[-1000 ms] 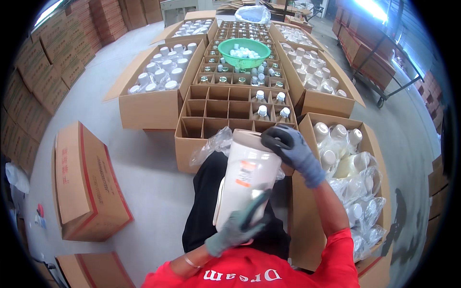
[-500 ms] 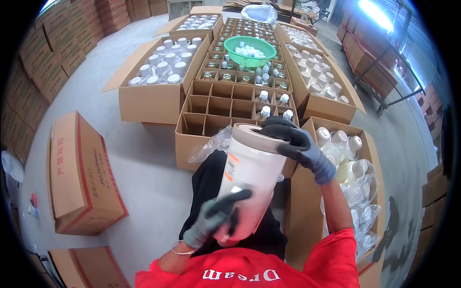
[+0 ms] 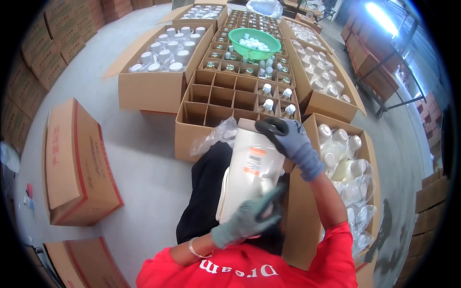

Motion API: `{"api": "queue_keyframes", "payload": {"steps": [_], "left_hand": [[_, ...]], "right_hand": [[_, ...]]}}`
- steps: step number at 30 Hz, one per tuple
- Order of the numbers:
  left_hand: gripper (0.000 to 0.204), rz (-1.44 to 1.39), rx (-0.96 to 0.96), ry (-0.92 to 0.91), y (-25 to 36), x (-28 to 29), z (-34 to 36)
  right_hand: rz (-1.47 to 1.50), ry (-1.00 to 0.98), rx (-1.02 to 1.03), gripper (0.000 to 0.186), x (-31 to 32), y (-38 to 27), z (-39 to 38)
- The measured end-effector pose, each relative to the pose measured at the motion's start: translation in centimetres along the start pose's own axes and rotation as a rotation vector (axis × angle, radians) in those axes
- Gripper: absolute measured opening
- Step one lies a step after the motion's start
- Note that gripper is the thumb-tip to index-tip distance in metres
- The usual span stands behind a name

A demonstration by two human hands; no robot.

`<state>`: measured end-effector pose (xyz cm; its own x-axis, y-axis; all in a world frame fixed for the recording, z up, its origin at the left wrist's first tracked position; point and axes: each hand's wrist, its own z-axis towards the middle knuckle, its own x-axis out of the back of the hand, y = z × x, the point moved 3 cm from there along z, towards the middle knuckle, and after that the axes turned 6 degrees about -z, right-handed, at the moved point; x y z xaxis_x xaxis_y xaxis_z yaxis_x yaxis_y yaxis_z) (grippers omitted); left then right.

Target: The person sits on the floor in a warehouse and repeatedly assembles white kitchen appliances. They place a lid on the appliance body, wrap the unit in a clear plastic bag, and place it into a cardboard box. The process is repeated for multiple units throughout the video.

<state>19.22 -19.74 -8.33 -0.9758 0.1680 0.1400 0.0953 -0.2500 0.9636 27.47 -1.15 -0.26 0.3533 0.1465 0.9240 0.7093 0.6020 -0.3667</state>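
A tall white container (image 3: pixel 252 165) with a beige rim and an orange-edged barcode label leans across my lap, its top tilted away from me. My gloved right hand (image 3: pixel 288 141) grips the rim, dark fingertips bent over the top edge. Low against its side, my gloved left hand (image 3: pixel 249 218) reaches across with fingers stretched out and apart, a little blurred. Crumpled clear plastic (image 3: pixel 218 137) lies left of the rim, against the divided carton (image 3: pixel 185 139). Several white-capped bottles (image 3: pixel 269 103) stand in that carton's right-hand cells.
An open carton (image 3: pixel 300 216) of bagged white containers stands close on my right. Ahead, a green basin (image 3: pixel 235 41) of small white caps rests on cartons of bottles. Another open carton (image 3: pixel 149 93) stands ahead left. Brown cartons (image 3: pixel 62 163) sit on the left floor.
The container has turned, so its label now faces me, and its rim tilts differently. My left hand has slid right across its lower side. My right hand stays on the rim.
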Motion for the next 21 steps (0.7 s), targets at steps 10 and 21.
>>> {"api": "queue_keyframes", "payload": {"steps": [10,21], "left_hand": [[0.064,0.02,-0.117,0.04,-0.5,-0.1,-0.1],[0.082,0.063,-0.224,0.08,1.0,-1.2,1.2]], "right_hand": [[0.13,-0.076,-0.033,0.041,0.2,0.6,0.0],[0.119,-0.101,0.002,0.045,0.3,0.4,0.4]]}}
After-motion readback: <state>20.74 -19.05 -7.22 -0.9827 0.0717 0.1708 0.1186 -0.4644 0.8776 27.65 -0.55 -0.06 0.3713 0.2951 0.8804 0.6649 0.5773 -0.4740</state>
